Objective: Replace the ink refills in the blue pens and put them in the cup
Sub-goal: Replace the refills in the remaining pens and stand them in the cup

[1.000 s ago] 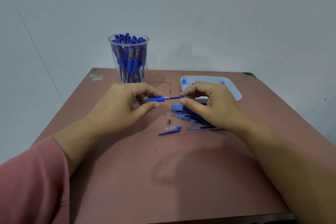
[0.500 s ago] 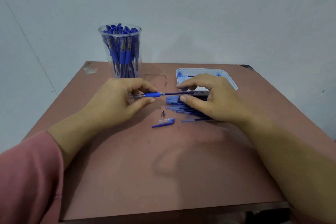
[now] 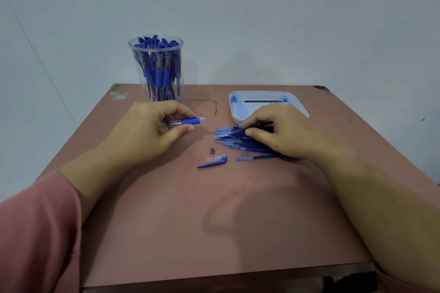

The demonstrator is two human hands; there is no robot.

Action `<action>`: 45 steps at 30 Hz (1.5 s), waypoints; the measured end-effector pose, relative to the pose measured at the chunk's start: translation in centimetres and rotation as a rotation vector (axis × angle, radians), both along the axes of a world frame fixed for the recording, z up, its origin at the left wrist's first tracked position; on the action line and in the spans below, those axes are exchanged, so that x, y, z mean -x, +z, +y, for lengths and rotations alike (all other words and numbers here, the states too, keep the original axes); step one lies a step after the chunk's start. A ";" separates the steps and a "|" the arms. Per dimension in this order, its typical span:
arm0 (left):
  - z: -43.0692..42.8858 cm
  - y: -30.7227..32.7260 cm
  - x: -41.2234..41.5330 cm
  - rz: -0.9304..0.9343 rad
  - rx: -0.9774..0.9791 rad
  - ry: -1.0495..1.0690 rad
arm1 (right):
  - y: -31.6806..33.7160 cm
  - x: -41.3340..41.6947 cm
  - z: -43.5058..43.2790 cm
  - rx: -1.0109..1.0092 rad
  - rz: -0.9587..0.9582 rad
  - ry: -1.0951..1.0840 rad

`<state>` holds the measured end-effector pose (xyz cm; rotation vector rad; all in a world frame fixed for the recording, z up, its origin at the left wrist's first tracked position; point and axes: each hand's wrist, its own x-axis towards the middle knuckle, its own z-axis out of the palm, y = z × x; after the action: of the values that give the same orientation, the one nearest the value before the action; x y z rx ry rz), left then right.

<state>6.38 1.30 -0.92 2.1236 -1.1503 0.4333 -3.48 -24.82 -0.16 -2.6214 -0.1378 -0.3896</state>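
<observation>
**Head view: items on the surface**

1. Left hand [image 3: 152, 131], centre left. Grip closed on the pen barrel [image 3: 188, 122]: thumb below, fingers curled over. The barrel lies level with its open end, past the blue rubber sleeve, pointing right towards the other hand. Judged to be held this way to take a refill.
2. Right hand [image 3: 281, 131], centre right, resting on the pile of refills [image 3: 240, 144]. Grip closed, thumb and forefinger appearing to pinch one refill [image 3: 234, 132]. That refill sits slightly raised above the pile, its pale end towards the barrel.
3. Pile of refills: blue, fanned out on the surface just in front of the tray, within easy reach.
4. Loose refill [image 3: 257, 157], lying alone just below the pile.
5. Metal tip cone [image 3: 212, 150], standing upright at centre. The pen cap [image 3: 213, 162] lies just below it. Both are judged to be set aside until the barrel is closed up.
6. Tray [image 3: 259, 93], white, upper right of centre. It holds one refill at its far side, probably a spent one.
7. Cup [image 3: 156, 48], clear plastic, upper left of centre, behind the left hand. It is packed with blue pens [image 3: 159, 71] standing upright.
8. Surface [image 3: 214, 221], reddish brown.
9. Pink sleeve [image 3: 35, 233], lower left.

Stage, as judged: barrel empty, replacement refill being selected, and this pen not yet in the cup.
</observation>
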 end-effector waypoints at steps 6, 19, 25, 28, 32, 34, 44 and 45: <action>0.0 0.1 0.1 0.002 0.005 -0.007 | -0.2 0.0 0.0 0.159 0.035 0.005; 0.0 0.1 0.2 0.013 0.028 -0.034 | 0.5 -0.8 -1.2 0.002 -0.080 -0.055; -0.1 0.1 0.2 0.007 0.026 -0.027 | 2.4 -4.3 -3.9 0.147 0.062 -0.119; 0.0 0.1 0.1 0.007 0.028 -0.020 | 1.9 -6.1 -5.2 0.182 0.201 -0.190; 0.0 0.3 0.1 0.002 0.029 -0.024 | 1.0 -7.7 -6.0 0.168 0.223 -0.209; -0.1 0.3 0.1 -0.006 0.018 -0.023 | 0.6 -8.3 -6.2 0.158 0.199 -0.226; -0.3 0.2 0.3 -0.019 0.016 -0.030 | 1.2 -8.0 -5.6 0.254 0.195 -0.268; -0.3 0.2 0.3 -0.018 0.019 -0.031 | 1.9 -7.4 -5.0 0.280 0.188 -0.253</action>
<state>6.04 1.00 -0.67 2.0865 -1.1832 0.4490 3.88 -29.84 1.74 -2.9459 0.2201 -0.2181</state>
